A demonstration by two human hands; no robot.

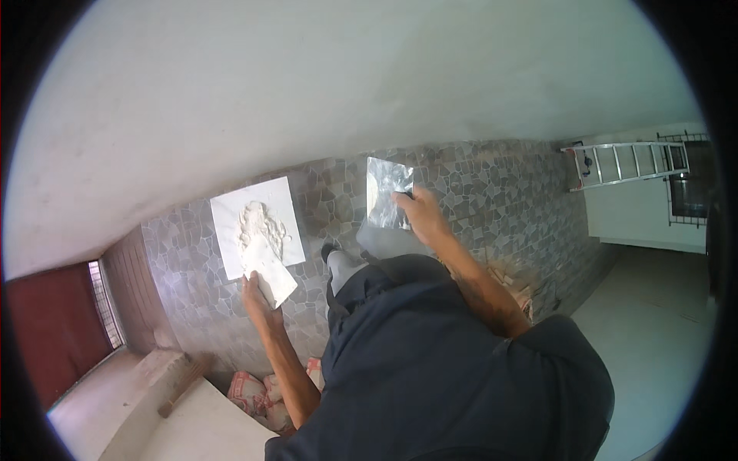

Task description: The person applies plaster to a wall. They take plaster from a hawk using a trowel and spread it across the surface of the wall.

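Observation:
My left hand (257, 300) is closed at the near edge of a square white board (223, 211), beside a smaller white rectangular plate (275, 283) lying over that edge. Its fingers are partly hidden by the plate, so I cannot tell how much of each it grips. Wet white plaster (260, 220) is heaped in the middle of the board. On the right, my right hand (421, 211) is wrapped round the dark handle of a rectangular metal plastering trowel (380, 196), whose shiny face carries white smears. The trowel is apart from the board and close to the wall.
A pale wall (323, 84) spans the far side. Below lies a stone-patterned floor (507, 192), with my foot (342, 269) showing. Red-and-white sacks (257, 396) lie at the lower left near a ledge (207, 426). A metal ladder (630, 163) is at the right, a dark red door (58, 330) at the left.

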